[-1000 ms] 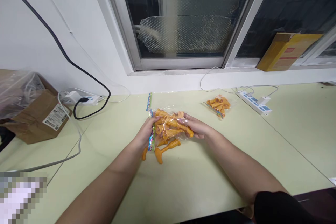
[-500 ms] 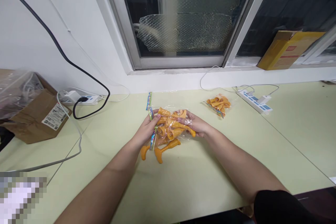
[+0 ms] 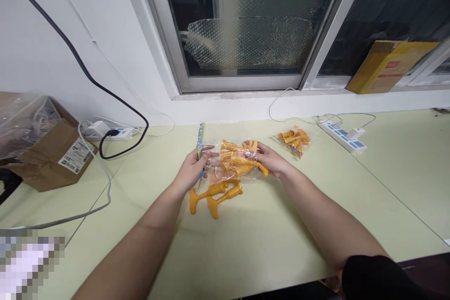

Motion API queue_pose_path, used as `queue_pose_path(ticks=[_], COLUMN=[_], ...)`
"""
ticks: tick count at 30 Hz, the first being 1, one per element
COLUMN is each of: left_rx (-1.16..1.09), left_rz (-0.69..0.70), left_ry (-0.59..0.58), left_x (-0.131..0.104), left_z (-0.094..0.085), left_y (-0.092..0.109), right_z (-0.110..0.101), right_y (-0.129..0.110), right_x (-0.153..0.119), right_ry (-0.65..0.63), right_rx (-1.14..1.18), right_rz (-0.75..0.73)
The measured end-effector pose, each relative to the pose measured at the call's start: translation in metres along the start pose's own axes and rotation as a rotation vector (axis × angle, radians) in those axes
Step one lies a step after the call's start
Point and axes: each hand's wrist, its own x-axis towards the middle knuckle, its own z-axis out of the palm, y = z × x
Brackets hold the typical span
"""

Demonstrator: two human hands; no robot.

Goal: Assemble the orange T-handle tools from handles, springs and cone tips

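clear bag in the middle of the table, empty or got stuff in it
Not empty: the clear bag has several orange pieces in it, showing through the see-through plastic.

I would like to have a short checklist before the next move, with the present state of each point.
1. Right grip holding the clear bag: ok, at its right end.
2. Left grip closed firmly: cannot tell; it is at the printed strip.
3. Bag mouth open: cannot tell, the film is too clear.
4. Table in front free of loose orange pieces: not ok, at least two lie there.
5. Second bag apart: ok, farther right.
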Motion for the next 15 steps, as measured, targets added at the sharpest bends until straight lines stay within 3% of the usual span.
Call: queue_pose_path(ticks=[8, 15], left_rx=[-0.116, -0.138], left_rz=[0.060, -0.006], left_ry=[0.070, 0.142], left_x=[0.008, 0.024], left_z=[-0.020, -0.050], left_y=[0.008, 0.001], right_z=[-0.018, -0.053], right_y=[-0.009, -0.009], right_x=[0.002, 0.008], right_ry=[0.138, 0.254], right_rx=[0.016, -0.022], right_rz=[-0.033, -0.008])
